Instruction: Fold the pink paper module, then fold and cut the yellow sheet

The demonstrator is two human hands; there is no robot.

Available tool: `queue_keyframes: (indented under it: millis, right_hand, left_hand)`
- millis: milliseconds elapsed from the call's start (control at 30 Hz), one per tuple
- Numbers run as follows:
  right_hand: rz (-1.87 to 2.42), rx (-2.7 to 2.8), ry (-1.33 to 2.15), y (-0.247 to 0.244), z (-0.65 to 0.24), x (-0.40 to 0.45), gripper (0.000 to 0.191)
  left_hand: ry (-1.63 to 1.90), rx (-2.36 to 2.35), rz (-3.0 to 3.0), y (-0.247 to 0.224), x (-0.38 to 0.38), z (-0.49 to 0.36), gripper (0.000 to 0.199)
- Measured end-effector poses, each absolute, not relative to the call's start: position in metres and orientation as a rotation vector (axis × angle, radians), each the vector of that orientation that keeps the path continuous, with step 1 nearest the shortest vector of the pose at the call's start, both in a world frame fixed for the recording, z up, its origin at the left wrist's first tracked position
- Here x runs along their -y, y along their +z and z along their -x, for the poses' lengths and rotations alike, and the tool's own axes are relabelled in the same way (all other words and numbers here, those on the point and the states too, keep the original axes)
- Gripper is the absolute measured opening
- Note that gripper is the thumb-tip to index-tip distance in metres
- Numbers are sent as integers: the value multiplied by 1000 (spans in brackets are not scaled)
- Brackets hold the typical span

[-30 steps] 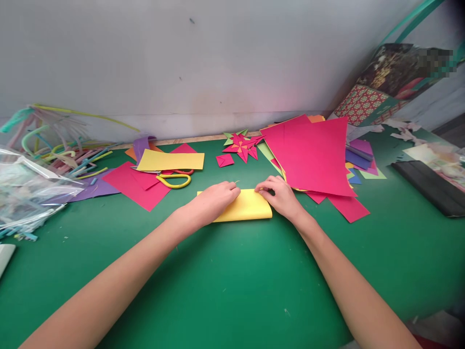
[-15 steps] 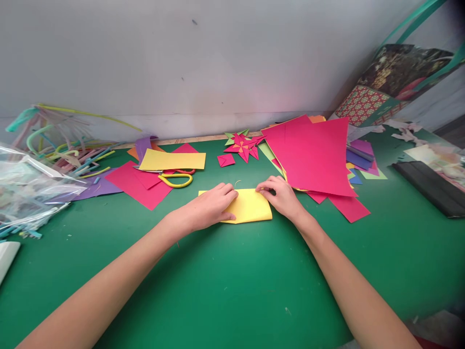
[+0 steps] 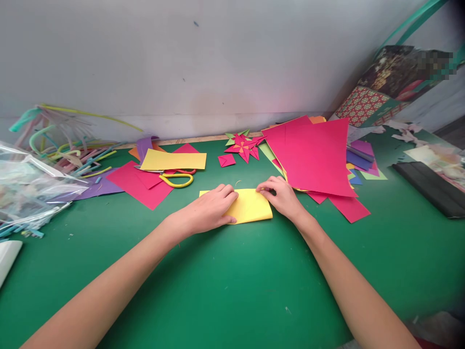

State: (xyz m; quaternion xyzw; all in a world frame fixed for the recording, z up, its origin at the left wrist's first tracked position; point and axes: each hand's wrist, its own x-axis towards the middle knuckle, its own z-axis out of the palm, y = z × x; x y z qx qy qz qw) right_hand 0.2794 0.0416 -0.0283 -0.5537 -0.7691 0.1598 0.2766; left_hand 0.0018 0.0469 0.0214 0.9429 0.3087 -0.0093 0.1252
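Note:
A sheet of yellow paper (image 3: pixel 250 206), folded over with its crease toward me, lies on the green table (image 3: pixel 232 286). My left hand (image 3: pixel 214 207) covers its left part, fingers curled at the upper edge and thumb on the lower fold. At the top right edge, my right hand (image 3: pixel 279 194) pinches the paper between thumb and fingers. The fold's right end bulges a little, not pressed flat. Just behind lie a small folded red square (image 3: pixel 226 160) and red-and-green folded paper stars (image 3: pixel 244 147).
Yellow-handled scissors (image 3: pixel 177 181) lie partly under a yellow strip (image 3: pixel 174 160) and over red sheets (image 3: pixel 138 186). Large red sheets (image 3: pixel 312 155) are piled at right. Pipe-cleaner-like strands (image 3: pixel 72 150) and a clear plastic bag (image 3: pixel 32 189) sit left. A black case (image 3: pixel 432 189) lies far right.
My left thumb has shifted slightly along the lower fold, and the paper's near edge looks a little straighter. My right hand keeps its pinch in nearly the same place.

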Motion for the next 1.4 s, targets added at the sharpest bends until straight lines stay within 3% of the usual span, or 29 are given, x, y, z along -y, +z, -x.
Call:
queue_keyframes:
  millis: [333, 633, 767, 1133, 1400]
  right_hand:
    - [1491, 2068, 424, -27, -279, -41, 20]
    - [1470, 2099, 377, -26, -279, -39, 20]
    - [1480, 2170, 302, -23, -277, -37, 23]
    - [1289, 2193, 352, 10, -258, -23, 33]
    - [1241, 2569, -14, 28, -227, 3, 39]
  left_hand:
    - [84, -868, -2733, 12, -44, 5, 42]
    - [66, -897, -2931, 8, -25, 2, 30]
    - [47, -907, -2934, 11, -24, 1, 34]
    - [36, -893, -2929, 13, -28, 1, 38]
    - [20, -892, -2925, 14, -29, 1, 33]
